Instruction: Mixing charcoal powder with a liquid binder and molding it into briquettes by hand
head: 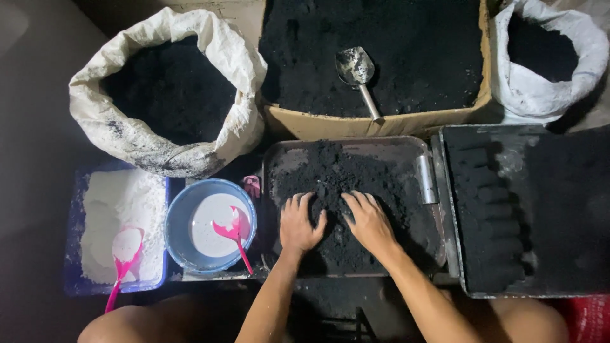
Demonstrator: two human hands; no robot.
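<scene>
Both of my hands rest palm down in a heap of black powder (337, 178) piled in a dark metal tray (381, 147) in front of me. My left hand (298, 222) presses the powder near the tray's front left, fingers spread. My right hand (370, 221) lies just beside it, fingers apart and dusted black, pushing into the same heap. Neither hand holds a tool.
Left of the tray stand a blue bowl (184, 254) of white liquid with a pink spoon (232, 234), and a blue tub (73, 254) of white powder with a pink scoop (125, 254). Behind are two white sacks (127, 136) (546, 98) and a cardboard box (356, 126) of black powder holding a metal scoop (357, 68). A black tray (452, 209) of dark cylinders sits at the right.
</scene>
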